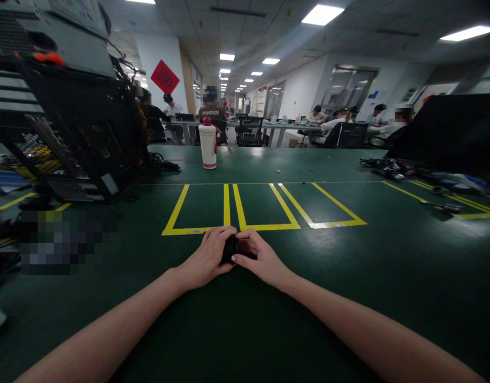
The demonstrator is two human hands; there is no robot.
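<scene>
Both of my hands meet around a small black object (229, 249) low over the green table, just in front of the yellow tape frames. My left hand (208, 259) wraps over its left side, fingers curled across the top. From the right, the fingers and thumb of my right hand (263, 259) pinch its other end. Much of the object is covered by the fingers, so its exact kind does not show; it looks dark and rounded.
Yellow tape (264, 228) marks several frames on the green table (245, 330). Behind them stands a white bottle (208, 146) with a red cap. An open black computer case (97, 133) is at left, black cables and parts (388, 169) at right. People sit at desks beyond.
</scene>
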